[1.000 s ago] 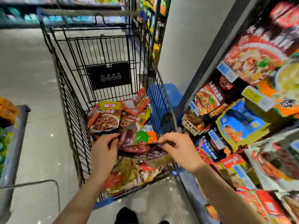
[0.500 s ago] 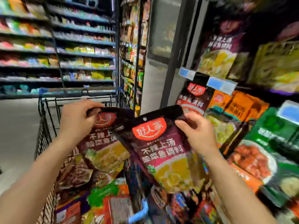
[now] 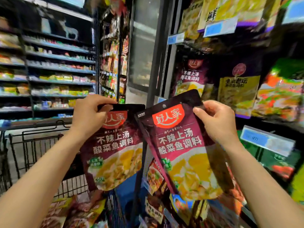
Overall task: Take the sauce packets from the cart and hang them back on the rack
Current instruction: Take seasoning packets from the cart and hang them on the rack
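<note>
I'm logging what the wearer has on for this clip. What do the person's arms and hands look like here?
Both forearms are bare right down to the frame's lower edge, no sleeves showing. The left hand and right hand wear no gloves, and no watch, bracelet or ring is visible. Fingernails look short and unpainted.

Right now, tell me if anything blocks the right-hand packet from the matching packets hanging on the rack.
Nothing visible does. The right hand pinches the right packet by its top edge, hang hole showing. The matching hanging packets are just above and behind it, with open air between. The left hand holds the left packet off to the side, out of that path.
</note>
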{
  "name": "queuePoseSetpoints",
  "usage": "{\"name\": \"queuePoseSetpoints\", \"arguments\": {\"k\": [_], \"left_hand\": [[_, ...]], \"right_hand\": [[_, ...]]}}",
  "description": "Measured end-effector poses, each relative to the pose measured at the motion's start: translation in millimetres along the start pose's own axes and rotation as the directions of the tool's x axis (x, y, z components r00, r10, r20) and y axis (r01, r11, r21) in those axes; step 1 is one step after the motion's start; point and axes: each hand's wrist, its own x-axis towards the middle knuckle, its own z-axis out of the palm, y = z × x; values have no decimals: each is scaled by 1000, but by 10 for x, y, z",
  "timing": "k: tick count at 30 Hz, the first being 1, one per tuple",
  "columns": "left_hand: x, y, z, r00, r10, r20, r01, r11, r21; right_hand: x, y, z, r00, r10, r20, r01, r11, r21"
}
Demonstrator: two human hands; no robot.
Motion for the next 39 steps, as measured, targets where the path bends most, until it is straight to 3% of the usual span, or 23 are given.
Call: {"name": "queuePoseSetpoints", "arguments": {"k": [6, 11, 17, 25, 29, 34, 39], "left_hand": [[380, -184, -29, 996, 82, -25, -82, 997, -11], [792, -337, 3, 984, 155, -84, -156, 988, -2], [1145, -518, 177, 991, 103, -85, -112, 988, -103], [1448, -638, 538, 997, 8, -74, -22, 980, -198], [1666, -653, 735, 995, -34, -95, 17, 984, -180], [1878, -678, 912, 991, 6, -137, -29, 986, -165], [1959, -680, 1100, 991, 12, -134, -35, 985, -168]], "right_hand": [[367, -193, 162, 995, -69, -71, 63, 994, -92], [949, -231, 315, 972, -7, -236, -7, 998, -61], [1503, -109, 561, 918, 213, -335, -224, 975, 5], [2066, 59, 950, 890, 253, -380, -310, 946, -98], [2443, 282, 1045, 838, 360, -410, -378, 925, 39], [2851, 589, 1196, 750, 526, -401, -402, 844, 355], [3036, 776, 1166, 741, 549, -385, -404, 824, 398]]}}
